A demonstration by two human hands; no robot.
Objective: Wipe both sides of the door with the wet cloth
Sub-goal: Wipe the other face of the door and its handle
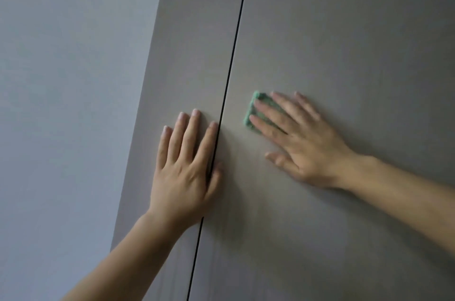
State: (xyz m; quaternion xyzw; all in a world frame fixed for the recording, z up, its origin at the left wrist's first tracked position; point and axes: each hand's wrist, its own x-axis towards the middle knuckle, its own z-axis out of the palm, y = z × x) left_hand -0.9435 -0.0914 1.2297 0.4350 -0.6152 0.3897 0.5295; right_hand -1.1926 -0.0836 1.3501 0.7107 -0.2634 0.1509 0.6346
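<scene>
Our left forearm (128, 259) is lying closest to the lens, stretching up from the bottom edge to the left hand (182, 170). The cloth (254, 113), green and folded small, is lying flat against the door (344, 42), just right of the dark seam (234, 54) and about mid-height in view. We are pressing it there with the right hand (305, 143), whose fingers are lying straight and spread over it, so only its left part is showing past the fingertips. That hand is looking slightly blurred. The left hand is resting flat, with straight, spread fingers, on the panel (187, 54) left of the seam. Its thumb is crossing the seam and touching the door's edge, and it is holding nothing. A pale wall (61, 79) is filling the left side beyond the panel.
</scene>
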